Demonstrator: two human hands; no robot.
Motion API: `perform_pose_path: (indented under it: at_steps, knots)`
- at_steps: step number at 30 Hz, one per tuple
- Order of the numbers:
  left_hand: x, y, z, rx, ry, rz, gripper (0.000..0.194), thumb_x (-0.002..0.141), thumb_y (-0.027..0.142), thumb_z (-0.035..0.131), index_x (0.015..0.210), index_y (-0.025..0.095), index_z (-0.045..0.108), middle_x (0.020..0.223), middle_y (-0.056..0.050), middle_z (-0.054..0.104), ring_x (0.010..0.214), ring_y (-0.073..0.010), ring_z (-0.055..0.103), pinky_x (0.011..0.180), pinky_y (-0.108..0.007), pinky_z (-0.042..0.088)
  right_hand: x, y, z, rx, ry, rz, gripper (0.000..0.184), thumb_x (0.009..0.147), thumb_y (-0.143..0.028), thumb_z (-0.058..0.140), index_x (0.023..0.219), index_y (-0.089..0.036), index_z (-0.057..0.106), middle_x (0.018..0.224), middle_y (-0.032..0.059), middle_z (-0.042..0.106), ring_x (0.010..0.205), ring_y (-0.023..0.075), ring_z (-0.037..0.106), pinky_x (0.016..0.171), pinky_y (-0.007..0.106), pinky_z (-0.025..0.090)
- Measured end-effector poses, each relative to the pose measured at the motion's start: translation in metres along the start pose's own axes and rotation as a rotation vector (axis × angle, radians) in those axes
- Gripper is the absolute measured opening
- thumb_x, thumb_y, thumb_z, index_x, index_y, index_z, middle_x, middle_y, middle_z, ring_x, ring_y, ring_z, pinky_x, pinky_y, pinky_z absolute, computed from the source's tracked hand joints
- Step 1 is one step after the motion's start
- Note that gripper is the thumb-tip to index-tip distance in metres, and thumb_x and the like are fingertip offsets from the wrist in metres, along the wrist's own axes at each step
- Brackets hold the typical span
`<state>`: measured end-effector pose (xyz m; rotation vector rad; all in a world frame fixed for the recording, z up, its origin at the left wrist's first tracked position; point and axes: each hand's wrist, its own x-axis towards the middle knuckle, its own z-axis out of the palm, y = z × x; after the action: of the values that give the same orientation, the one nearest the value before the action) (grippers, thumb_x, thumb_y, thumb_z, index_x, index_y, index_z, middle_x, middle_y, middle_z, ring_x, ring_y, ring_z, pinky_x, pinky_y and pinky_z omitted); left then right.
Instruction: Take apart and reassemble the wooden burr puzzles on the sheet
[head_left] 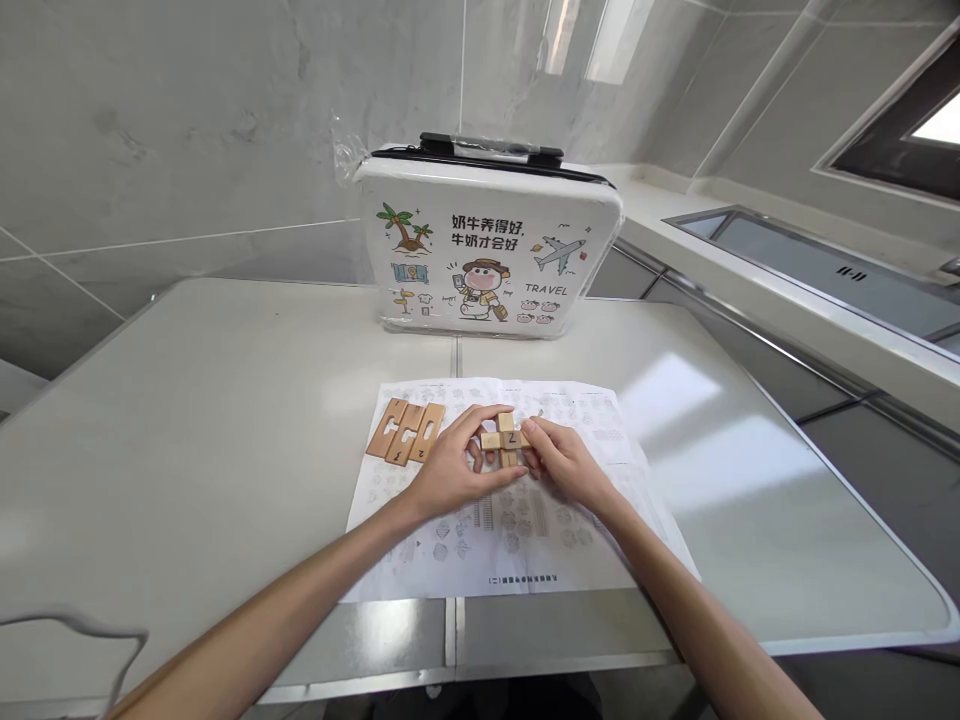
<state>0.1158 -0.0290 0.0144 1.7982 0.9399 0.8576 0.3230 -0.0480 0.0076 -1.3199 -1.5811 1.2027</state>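
Above a printed sheet, both my hands hold a small wooden burr puzzle (511, 439) made of crossed light blocks, its darker centre face marked with a "2". My left hand (457, 458) closes around it from the left, thumb at the near end and a finger at the far end. From the right, my right hand (561, 455) pinches the right block between thumb and fingers. The underside of the puzzle is hidden. To the left lie three flat brown wooden pieces (427, 432) with cut-out slots and handwritten numbers, side by side on the paper.
A paper sheet (525, 545) with puzzle diagrams lies on the white folding table (225, 420), whose seam runs down the middle. Behind it stands a white cartoon-printed case (420, 190) in clear plastic. A counter with a sink (825, 270) runs along the right.
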Motion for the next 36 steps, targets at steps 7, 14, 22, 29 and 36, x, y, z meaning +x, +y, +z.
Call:
perform_pose_path:
  at_steps: [7,14,22,29,36]
  knots:
    - [0.000,-0.001,0.003,-0.109,0.057,-0.130,0.077,0.086,0.046,0.083,0.151,0.031,0.045,0.143,-0.011,0.060,0.081,-0.0131,0.065,0.065,-0.026,0.053,0.007,0.007,-0.002,0.429,0.130,0.173,0.058,0.097,-0.071,0.058,0.070,-0.021,0.053,0.058,-0.0034,0.049,0.049,0.0107,0.042,0.049,0.027,0.035]
    - [0.001,0.005,0.002,-0.103,0.053,-0.192,0.060,0.090,0.048,0.077,0.140,0.028,0.051,0.141,-0.012,0.062,0.076,-0.0113,0.066,0.062,-0.026,0.051,0.018,0.020,-0.023,0.980,0.277,0.231,0.044,0.085,-0.050,0.087,0.085,-0.022,0.053,0.066,-0.0088,0.040,0.045,0.0041,0.028,0.031,0.013,0.026]
    - [0.001,0.003,0.002,-0.064,0.050,-0.181,0.051,0.091,0.048,0.074,0.133,0.026,0.054,0.128,-0.009,0.068,0.071,-0.0113,0.065,0.060,-0.027,0.050,0.018,0.036,-0.041,1.249,0.300,0.153,0.035,0.094,-0.032,0.081,0.091,-0.025,0.046,0.066,-0.0104,0.035,0.044,0.0041,0.034,0.032,0.007,0.035]
    - [0.000,0.004,0.002,-0.068,0.046,-0.182,0.049,0.092,0.044,0.073,0.134,0.026,0.054,0.133,-0.009,0.065,0.072,-0.0102,0.064,0.061,-0.026,0.050,0.014,0.039,-0.050,1.518,0.292,0.142,0.024,0.099,-0.018,0.068,0.094,-0.026,0.045,0.060,-0.0113,0.037,0.041,0.0061,0.039,0.033,0.012,0.039]
    - [0.000,0.004,0.002,-0.051,0.033,-0.148,0.046,0.094,0.041,0.070,0.133,0.026,0.054,0.132,-0.008,0.065,0.070,-0.0094,0.061,0.061,-0.027,0.050,0.012,0.028,-0.044,1.630,0.326,0.153,0.006,0.105,-0.022,0.054,0.100,-0.022,0.051,0.061,-0.0098,0.040,0.041,0.0068,0.038,0.032,0.014,0.039]
